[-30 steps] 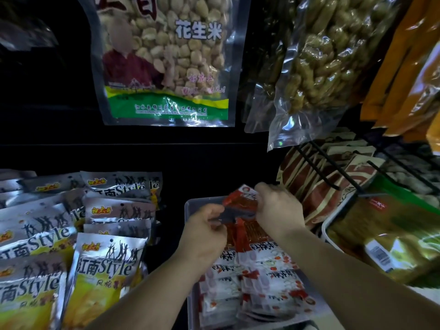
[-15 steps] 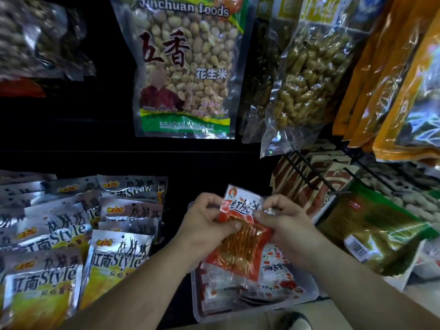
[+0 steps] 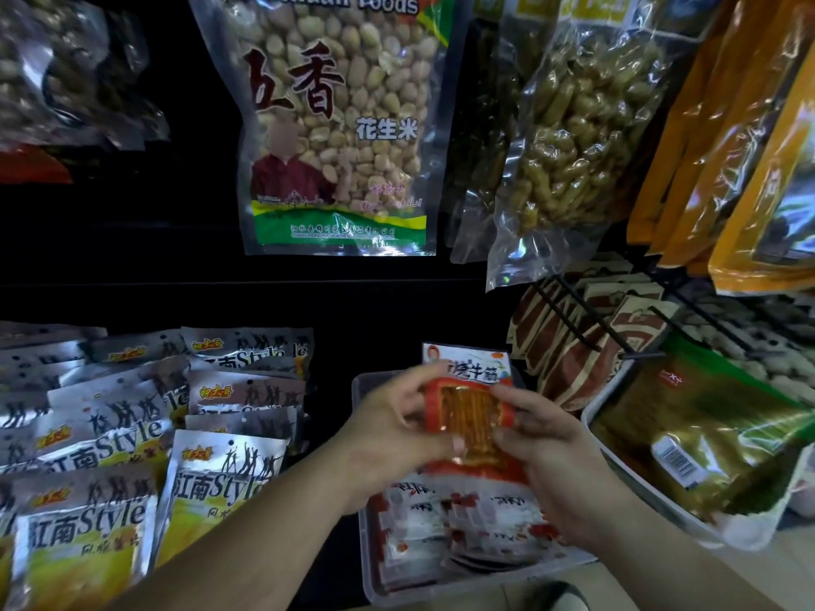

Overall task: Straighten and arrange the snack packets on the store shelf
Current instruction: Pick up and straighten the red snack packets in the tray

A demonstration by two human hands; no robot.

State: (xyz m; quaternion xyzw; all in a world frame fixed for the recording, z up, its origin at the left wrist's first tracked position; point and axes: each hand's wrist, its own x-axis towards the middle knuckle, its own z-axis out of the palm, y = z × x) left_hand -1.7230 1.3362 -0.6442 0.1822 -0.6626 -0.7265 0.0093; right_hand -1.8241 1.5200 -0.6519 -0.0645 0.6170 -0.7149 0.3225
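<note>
A red snack packet (image 3: 469, 416) with a clear window showing orange-brown strips is held upright in both hands, just above a clear plastic tray (image 3: 360, 392) on the low shelf. The left hand (image 3: 397, 434) grips its left edge, fingers curled behind and thumb on the front. The right hand (image 3: 542, 456) grips the right edge the same way. More red-and-white packets (image 3: 463, 522) lie flat and overlapping inside the tray beneath it.

To the left of the tray, silver-and-yellow packets (image 3: 88, 456) stand in leaning, uneven rows. To its right a white tray (image 3: 617, 460) holds a green-gold packet (image 3: 714, 429) with a barcode sticker. Behind that, brown-and-cream packets (image 3: 573, 359) lean under a black wire rack (image 3: 586, 319). The shelf backing (image 3: 132, 266) is dark, nearly black, and a strip of pale floor (image 3: 789, 562) shows at the lower right.

Above, a clear bag of shelled peanuts (image 3: 344, 125) hangs in the middle, with a clear bag of peanuts in the shell (image 3: 573, 138) to its right and orange bags (image 3: 714, 147) at the far right.

The silver packets read "江南Style". The shelled-peanut bag carries large red "香", white "花生米" and "Foods" along the top, over a green band with small print too fine to read. The held packet's white top band has characters too blurred to make out
</note>
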